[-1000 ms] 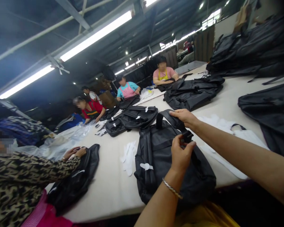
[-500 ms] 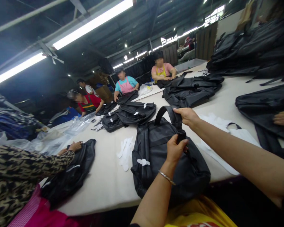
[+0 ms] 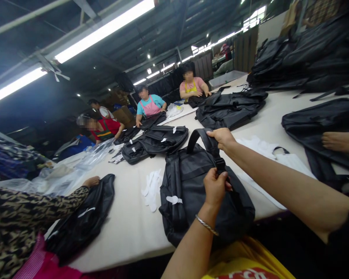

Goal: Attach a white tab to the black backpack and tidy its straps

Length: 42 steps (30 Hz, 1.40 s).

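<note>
A black backpack (image 3: 197, 193) lies at the table edge before me, with a white tab (image 3: 173, 200) around one of its straps. My right hand (image 3: 222, 138) pinches the raised shoulder strap (image 3: 203, 135) near the top of its loop. Lower on the same strap, my left hand (image 3: 216, 185), with a twisted bracelet on its wrist, is closed just below the black buckle (image 3: 220, 164). The webbing inside that hand is mostly hidden by my fingers.
White paper strips (image 3: 151, 190) lie left of the backpack, and white sheets (image 3: 291, 162) to its right. More black backpacks (image 3: 155, 143) spread over the pale table (image 3: 130, 217). Co-workers stand around it; a co-worker's hand (image 3: 341, 142) rests on a bag at right.
My left hand has shifted slightly down from the buckle, which now shows more. My right hand keeps its hold on the strap. At left, a co-worker's hand has changed position over a bag.
</note>
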Tool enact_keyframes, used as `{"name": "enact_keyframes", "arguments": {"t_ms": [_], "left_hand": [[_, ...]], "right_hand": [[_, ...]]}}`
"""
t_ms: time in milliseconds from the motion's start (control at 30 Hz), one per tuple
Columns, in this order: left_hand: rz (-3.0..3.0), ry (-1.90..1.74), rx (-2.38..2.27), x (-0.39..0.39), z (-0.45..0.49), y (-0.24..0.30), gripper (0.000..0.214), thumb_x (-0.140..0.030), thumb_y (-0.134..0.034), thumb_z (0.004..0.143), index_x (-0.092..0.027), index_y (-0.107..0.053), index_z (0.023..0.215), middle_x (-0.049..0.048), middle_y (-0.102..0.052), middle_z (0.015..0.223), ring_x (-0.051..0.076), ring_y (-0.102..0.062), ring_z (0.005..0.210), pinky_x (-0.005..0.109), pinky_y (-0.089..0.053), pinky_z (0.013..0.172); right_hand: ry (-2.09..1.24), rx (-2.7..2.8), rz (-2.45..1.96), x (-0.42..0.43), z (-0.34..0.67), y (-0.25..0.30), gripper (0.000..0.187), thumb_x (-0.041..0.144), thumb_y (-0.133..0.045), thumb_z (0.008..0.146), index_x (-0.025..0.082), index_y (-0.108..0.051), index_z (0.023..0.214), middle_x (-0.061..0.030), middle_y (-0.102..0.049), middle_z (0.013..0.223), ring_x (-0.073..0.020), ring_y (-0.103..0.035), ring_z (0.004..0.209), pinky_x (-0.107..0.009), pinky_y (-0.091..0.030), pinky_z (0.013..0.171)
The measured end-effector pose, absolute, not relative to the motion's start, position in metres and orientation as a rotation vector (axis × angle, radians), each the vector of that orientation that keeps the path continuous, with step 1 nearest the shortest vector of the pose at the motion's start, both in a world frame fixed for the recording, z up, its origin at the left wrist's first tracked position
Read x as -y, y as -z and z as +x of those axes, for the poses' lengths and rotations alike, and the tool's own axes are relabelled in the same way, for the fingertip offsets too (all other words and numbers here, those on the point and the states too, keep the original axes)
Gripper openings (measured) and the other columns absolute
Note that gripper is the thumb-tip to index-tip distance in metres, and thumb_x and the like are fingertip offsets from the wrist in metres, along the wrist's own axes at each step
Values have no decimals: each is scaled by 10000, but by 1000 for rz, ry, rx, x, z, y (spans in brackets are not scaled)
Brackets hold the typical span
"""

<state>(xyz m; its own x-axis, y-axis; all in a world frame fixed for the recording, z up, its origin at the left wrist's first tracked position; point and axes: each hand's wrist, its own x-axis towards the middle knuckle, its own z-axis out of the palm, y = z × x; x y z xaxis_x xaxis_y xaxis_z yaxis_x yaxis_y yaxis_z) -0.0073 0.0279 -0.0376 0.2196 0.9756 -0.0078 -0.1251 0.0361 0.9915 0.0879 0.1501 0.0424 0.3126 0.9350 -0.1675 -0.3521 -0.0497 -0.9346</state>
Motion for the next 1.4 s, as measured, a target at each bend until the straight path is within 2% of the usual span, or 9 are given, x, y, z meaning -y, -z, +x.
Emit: {"name": "enact_keyframes", "arguments": {"t_ms": [133, 267, 333, 433, 600, 800, 1000, 1200, 1400], "left_hand": [[1149, -1174, -935, -42, -10, 41, 291, -238, -562, 654, -145, -505, 923, -9, -520, 693, 66, -530, 512, 222, -480, 522], [1155, -1410, -1123, -31, -8, 40, 351, -260, -586, 652, -177, -522, 988, 33, -513, 893, 60, -538, 636, 204, -461, 629], [1100, -1418, -1179, -15, -4, 36, 297, -332, -571, 673, -150, -544, 907, 30, -526, 803, 56, -510, 575, 184, -436, 551], [859, -1039, -921, 3, 6, 31, 410, -489, -485, 704, -102, -549, 825, 25, -507, 616, 76, -472, 469, 198, -390, 445], [422, -885, -654, -16, 15, 31, 574, -608, -365, 709, -78, -553, 824, 81, -535, 674, 118, -523, 577, 233, -422, 560], [190, -1000, -618, -54, 1, 51, 392, -429, -401, 775, -74, -563, 738, 101, -545, 705, 138, -534, 669, 230, -426, 608], [84, -948, -580, -50, -12, 75, 344, -359, -397, 745, -70, -577, 693, 134, -572, 702, 192, -549, 722, 306, -443, 653], [442, -989, -912, -42, -10, 104, 116, -224, -551, 624, -109, -565, 619, 29, -553, 582, 120, -494, 564, 268, -414, 586], [738, -1007, -1176, -39, -8, 118, 154, -241, -533, 632, -127, -555, 531, -3, -511, 475, 107, -449, 527, 225, -364, 544]], "right_hand": [[-1373, 612, -1176, -148, 95, -61, 121, 61, -498, 736, 92, -506, 619, -8, -537, 452, -102, -516, 418, -250, -473, 433], [-1399, 598, -1184, -145, 99, -70, 105, 114, -574, 685, 96, -520, 597, -17, -546, 445, -115, -503, 395, -252, -441, 390], [-1332, 580, -1204, -142, 97, -64, 120, 133, -603, 656, 107, -517, 576, -4, -536, 427, -116, -491, 383, -239, -415, 367], [-1186, 617, -1130, -136, 92, -45, 119, 158, -625, 623, 119, -532, 561, 25, -524, 415, -95, -472, 379, -205, -383, 362], [-1009, 767, -942, -118, 81, -11, 197, 304, -672, 558, 131, -595, 614, 41, -567, 505, -95, -501, 466, -204, -404, 446], [-1183, 759, -843, -86, 80, 17, 266, 337, -682, 552, 156, -633, 741, 21, -625, 655, -109, -541, 587, -241, -438, 604], [-1354, 686, -966, -49, 101, 52, 231, 358, -685, 571, 145, -637, 648, -9, -629, 649, -108, -545, 637, -212, -436, 635], [-1449, 611, -1209, -14, 108, 85, 232, 345, -701, 548, 142, -639, 641, -26, -629, 599, -135, -563, 584, -241, -460, 598], [-1499, 644, -1406, -1, 96, 102, 253, 345, -700, 534, 143, -614, 660, -23, -626, 579, -152, -564, 538, -263, -461, 552]]}}
